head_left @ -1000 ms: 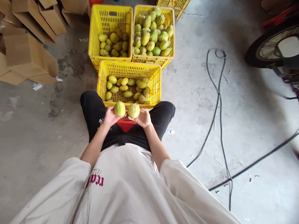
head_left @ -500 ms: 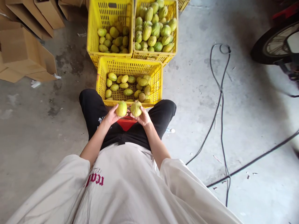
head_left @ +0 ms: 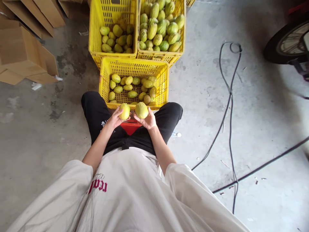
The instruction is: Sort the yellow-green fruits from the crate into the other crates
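Observation:
My left hand (head_left: 115, 120) is closed around a round yellow-green fruit (head_left: 124, 111), melon-like in look. A second yellow-green fruit (head_left: 141, 110) rests in my right hand (head_left: 149, 120), the fingers curled under and beside it. Both hands are held over my lap, side by side, with a small gap between the two fruits. Just beyond them stands a yellow plastic crate (head_left: 135, 60) with slotted walls. Several oval yellow-green fruits (head_left: 132, 94) lie scattered on its floor.
Behind are two more yellow crates, the left crate (head_left: 94, 38) partly filled and the right crate (head_left: 184, 35) fuller with fruit. Cardboard boxes (head_left: 21, 48) lie at the left. A black cable (head_left: 230, 129) runs across the floor near a wheel (head_left: 277, 45).
The fruit in my right hand has turned, showing a different side. The two fruits have moved slightly apart. The view has shifted a little.

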{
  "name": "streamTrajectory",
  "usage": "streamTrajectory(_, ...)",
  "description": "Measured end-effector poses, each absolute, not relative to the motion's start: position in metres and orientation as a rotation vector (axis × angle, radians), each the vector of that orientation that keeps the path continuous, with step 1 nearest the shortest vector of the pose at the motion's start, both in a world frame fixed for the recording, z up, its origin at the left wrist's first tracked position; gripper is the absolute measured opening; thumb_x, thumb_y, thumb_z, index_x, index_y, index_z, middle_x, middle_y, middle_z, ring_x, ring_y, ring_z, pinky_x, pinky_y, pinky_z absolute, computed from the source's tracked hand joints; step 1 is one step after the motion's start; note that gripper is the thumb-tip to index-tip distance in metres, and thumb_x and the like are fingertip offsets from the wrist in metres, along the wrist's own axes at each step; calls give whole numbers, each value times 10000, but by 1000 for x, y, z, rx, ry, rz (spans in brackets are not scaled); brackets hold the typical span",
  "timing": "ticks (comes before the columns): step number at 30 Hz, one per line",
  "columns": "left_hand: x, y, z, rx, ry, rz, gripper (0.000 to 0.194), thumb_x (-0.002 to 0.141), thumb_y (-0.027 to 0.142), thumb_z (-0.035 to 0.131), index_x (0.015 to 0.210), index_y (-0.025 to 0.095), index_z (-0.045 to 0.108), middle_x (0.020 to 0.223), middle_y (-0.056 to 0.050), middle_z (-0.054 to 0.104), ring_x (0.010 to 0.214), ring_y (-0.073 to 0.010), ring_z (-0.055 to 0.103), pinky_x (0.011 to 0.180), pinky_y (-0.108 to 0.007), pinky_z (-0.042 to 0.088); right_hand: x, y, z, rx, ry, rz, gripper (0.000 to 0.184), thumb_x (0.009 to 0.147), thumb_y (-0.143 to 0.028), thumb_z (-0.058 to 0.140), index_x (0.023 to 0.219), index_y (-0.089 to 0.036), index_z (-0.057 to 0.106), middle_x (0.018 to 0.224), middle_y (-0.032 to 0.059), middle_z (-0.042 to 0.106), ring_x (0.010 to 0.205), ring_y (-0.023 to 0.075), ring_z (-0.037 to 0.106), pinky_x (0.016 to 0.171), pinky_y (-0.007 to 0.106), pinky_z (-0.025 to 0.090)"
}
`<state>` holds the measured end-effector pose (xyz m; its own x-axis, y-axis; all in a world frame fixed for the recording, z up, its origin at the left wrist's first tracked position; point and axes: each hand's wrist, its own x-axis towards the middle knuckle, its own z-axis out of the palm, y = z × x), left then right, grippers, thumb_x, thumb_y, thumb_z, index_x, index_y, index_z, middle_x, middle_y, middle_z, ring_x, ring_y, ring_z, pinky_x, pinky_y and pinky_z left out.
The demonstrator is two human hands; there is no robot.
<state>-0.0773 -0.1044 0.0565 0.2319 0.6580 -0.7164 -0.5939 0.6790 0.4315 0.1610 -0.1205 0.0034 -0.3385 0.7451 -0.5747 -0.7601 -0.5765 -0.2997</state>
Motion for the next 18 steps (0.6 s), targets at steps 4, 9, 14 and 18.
streamTrajectory(4,-76,-106,55,126,982,790,473,995,180,888,1460,222,811,1149,-81,950,1263,-344,974,1214,-527,793,160,-123,1,-895,-28,2034,432,995,-392,911,1383,-285,754,1168,86,966,1270,375,967,1095,592,865)
streamTrajectory(9,-73,-102,61,34,988,810,378,1057,316,736,1398,186,834,1263,-162,975,1438,-416,935,1303,-595,758,154,-122,9,-918,-41,2026,510,892,-324,985,1322,-303,711,1248,97,952,1376,402,937,1095,613,862)
streamTrajectory(14,-71,-100,65,-15,974,845,508,1079,290,636,1554,189,786,1432,-169,963,1557,-430,884,1350,-653,723,153,-118,24,-927,8,1992,486,979,-449,916,1387,-351,670,1243,47,923,1354,371,934,1067,623,857)
streamTrajectory(18,-73,-102,59,35,1007,835,383,1113,299,784,1487,216,785,1340,-135,966,1401,-361,934,1262,-546,762,153,-115,38,-858,36,1984,505,1002,-500,767,1478,-349,697,1282,76,933,1392,406,915,1119,718,826)
